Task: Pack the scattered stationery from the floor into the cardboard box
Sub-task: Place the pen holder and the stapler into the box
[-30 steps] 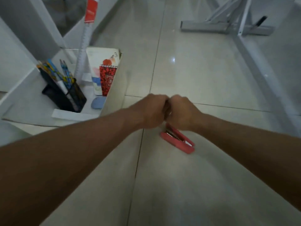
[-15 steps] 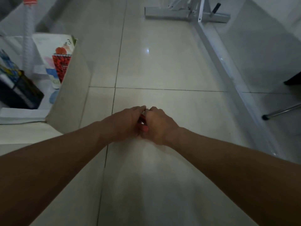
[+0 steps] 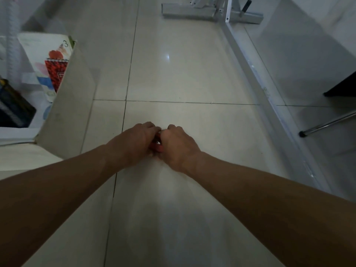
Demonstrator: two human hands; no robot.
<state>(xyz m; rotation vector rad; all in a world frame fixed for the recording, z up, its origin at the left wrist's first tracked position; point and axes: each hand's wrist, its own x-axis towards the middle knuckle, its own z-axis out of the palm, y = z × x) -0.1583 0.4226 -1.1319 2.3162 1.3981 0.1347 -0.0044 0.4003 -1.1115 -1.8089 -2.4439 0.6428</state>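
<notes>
Two hands meet low over the tiled floor (image 3: 183, 74): the left hand (image 3: 134, 144) and the right hand (image 3: 178, 146) are knuckle to knuckle, and both have their fingers curled down round one red stapler (image 3: 157, 147). Only a narrow strip of its red body and a glint of metal show in the gap between the hands. The rest is hidden under them, so I cannot tell whether it lies on the tile or is lifted off it. The stapler is outside the one cardboard box (image 3: 66, 116), to the right of its near wall and apart from it

Four things can be counted in the box: one large picture book (image 3: 43, 53) marked with a 3, standing on edge; one red spiral notebook (image 3: 56, 72) leaning in front of it; one black mesh pen holder (image 3: 14, 111), cut off by the left edge; and one pale blue rounded thing (image 3: 46, 112) low against the wall, too hidden to name

One grey metal frame (image 3: 212, 14) runs across the far floor and down the right side, and one chrome leg (image 3: 327, 123) with a black foot rests on the tiles at the right
</notes>
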